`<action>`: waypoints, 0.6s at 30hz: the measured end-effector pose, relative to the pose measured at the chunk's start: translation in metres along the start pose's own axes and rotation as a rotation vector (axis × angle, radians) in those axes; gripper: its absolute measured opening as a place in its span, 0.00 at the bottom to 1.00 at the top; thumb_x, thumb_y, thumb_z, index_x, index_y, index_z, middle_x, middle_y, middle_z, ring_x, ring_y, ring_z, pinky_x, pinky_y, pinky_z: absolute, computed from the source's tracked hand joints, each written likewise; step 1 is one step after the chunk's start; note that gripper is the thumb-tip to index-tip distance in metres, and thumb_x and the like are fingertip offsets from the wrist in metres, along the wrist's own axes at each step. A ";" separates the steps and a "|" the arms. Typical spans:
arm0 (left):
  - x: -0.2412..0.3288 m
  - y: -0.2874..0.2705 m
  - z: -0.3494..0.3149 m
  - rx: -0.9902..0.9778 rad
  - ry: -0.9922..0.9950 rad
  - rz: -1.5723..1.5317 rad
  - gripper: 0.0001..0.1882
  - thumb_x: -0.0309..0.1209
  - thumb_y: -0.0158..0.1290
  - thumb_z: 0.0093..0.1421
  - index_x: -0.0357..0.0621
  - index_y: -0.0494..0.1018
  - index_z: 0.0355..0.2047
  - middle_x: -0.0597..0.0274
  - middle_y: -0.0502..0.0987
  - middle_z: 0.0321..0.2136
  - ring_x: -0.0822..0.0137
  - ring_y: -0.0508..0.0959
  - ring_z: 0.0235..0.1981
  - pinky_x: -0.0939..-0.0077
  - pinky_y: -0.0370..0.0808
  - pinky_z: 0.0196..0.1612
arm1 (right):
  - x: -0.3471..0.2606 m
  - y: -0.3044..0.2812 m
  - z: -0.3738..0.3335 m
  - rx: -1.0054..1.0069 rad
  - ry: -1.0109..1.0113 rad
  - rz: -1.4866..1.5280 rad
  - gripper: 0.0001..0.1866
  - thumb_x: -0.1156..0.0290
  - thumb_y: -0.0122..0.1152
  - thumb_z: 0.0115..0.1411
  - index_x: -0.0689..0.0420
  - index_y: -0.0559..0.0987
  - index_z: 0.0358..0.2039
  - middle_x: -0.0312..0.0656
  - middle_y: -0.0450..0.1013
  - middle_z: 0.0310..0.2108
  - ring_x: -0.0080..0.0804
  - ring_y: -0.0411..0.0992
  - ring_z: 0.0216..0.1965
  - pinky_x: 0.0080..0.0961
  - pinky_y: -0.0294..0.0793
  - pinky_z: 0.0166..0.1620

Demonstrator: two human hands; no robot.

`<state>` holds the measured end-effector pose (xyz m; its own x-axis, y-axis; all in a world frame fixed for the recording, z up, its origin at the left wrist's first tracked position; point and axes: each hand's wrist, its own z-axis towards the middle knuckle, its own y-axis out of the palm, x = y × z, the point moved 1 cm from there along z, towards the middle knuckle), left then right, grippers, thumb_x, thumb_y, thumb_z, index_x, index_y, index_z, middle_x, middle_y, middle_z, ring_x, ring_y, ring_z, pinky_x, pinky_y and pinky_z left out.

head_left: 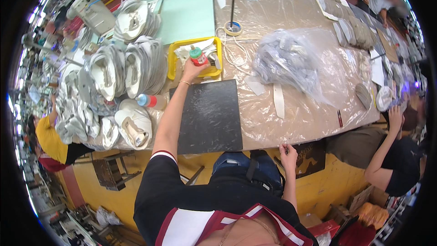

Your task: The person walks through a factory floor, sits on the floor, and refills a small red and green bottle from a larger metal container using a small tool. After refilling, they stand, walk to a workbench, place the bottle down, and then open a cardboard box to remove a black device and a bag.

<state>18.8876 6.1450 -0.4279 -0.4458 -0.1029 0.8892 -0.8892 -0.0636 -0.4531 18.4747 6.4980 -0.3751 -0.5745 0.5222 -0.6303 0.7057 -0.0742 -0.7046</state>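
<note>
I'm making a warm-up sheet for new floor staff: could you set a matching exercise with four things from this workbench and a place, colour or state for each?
Things
1. Green-capped bottle
2. Blue-capped bottle
3. Tray
4. Mat

Descriptions
A. Black, lying flat on the table
B. Gripped in the left hand
C. Yellow, with white pieces inside
D. Standing apart from the hands, left of the left forearm

Right pairs: 1-B, 2-D, 3-C, 4-A
</note>
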 end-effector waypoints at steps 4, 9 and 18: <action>0.003 0.006 0.003 -0.099 0.024 -0.007 0.34 0.35 0.73 0.39 0.39 0.71 0.45 0.56 0.78 0.43 0.63 0.79 0.45 0.69 0.75 0.49 | 0.002 0.005 -0.009 0.035 -0.011 -0.054 0.14 0.64 0.61 0.58 0.63 0.80 0.36 0.52 0.77 0.30 0.49 0.77 0.35 0.37 0.73 0.40; -0.003 0.016 -0.014 -0.012 0.237 0.100 0.31 0.31 0.72 0.41 0.37 0.71 0.44 0.56 0.78 0.42 0.61 0.78 0.44 0.67 0.73 0.50 | -0.012 0.008 -0.001 0.050 -0.027 -0.093 0.12 0.65 0.59 0.58 0.61 0.80 0.35 0.54 0.77 0.33 0.53 0.75 0.39 0.42 0.73 0.42; 0.002 0.021 -0.052 0.188 0.247 0.255 0.49 0.37 0.70 0.45 0.31 0.54 0.61 0.41 0.65 0.57 0.50 0.65 0.60 0.60 0.60 0.63 | -0.019 -0.014 0.024 0.074 -0.085 -0.137 0.13 0.64 0.59 0.58 0.60 0.79 0.38 0.55 0.76 0.35 0.54 0.74 0.39 0.42 0.73 0.42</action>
<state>18.8631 6.1952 -0.4325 -0.6814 0.1019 0.7248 -0.7228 -0.2498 -0.6444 18.4659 6.4683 -0.3608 -0.6982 0.4579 -0.5503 0.5880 -0.0717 -0.8057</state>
